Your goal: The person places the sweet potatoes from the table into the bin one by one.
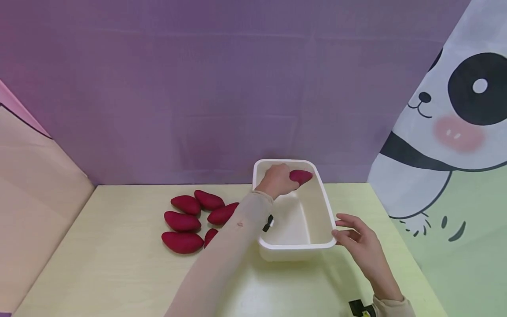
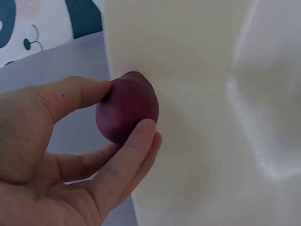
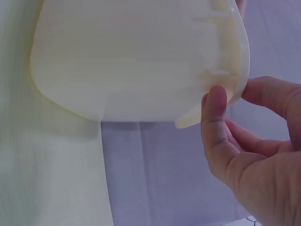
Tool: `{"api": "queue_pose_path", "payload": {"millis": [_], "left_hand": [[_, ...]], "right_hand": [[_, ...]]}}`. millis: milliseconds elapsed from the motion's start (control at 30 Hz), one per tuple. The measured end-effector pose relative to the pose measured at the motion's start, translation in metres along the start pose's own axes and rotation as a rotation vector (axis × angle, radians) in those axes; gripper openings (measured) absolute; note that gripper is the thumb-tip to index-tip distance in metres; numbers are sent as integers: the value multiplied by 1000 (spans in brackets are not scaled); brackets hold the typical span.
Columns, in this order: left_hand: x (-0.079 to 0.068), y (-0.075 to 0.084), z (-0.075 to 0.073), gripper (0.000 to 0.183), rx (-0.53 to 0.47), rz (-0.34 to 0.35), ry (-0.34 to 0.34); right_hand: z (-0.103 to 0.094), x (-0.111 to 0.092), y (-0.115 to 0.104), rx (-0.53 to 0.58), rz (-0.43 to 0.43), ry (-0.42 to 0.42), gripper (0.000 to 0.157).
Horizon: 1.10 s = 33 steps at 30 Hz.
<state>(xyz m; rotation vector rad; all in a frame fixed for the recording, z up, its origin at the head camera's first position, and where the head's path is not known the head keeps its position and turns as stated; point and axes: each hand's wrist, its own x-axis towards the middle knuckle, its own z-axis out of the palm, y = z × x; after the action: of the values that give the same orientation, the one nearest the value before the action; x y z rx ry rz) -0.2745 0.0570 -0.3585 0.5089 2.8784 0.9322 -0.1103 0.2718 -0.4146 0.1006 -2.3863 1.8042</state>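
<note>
My left hand (image 1: 278,181) pinches a dark red sweet potato (image 1: 301,176) between thumb and fingers at the far end of a white plastic bin (image 1: 295,247). In the left wrist view the sweet potato (image 2: 127,110) is seen end-on, close to the bin's pale inner wall (image 2: 174,94). At the bin's near right corner, my right hand (image 1: 361,242) pinches the rim, its thumb and fingers on either side of the edge, as the right wrist view also shows at the rim (image 3: 241,52). The bin stands on the table.
Several more red sweet potatoes (image 1: 182,221) lie on the pale wooden table (image 1: 107,264) left of the bin, one partly hidden by my left sleeve (image 1: 225,255). A purple cloth wall (image 1: 198,88) rises behind the table. A panda-print panel (image 1: 455,149) borders the right side.
</note>
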Motion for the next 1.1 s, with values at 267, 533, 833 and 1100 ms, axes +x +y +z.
{"api": "queue_pose_path", "payload": {"millis": [267, 533, 833, 1100], "left_hand": [[1, -12, 17, 17, 71, -109, -96], [0, -11, 16, 25, 151, -58, -79], [-14, 14, -11, 21, 111, -2, -65], [-43, 13, -49, 38, 56, 132, -21]], "right_hand": [[4, 1, 0, -9, -1, -4, 40], [4, 1, -1, -1, -9, -4, 41], [2, -1, -2, -13, 23, 10, 42], [1, -2, -2, -11, 24, 17, 43]]}}
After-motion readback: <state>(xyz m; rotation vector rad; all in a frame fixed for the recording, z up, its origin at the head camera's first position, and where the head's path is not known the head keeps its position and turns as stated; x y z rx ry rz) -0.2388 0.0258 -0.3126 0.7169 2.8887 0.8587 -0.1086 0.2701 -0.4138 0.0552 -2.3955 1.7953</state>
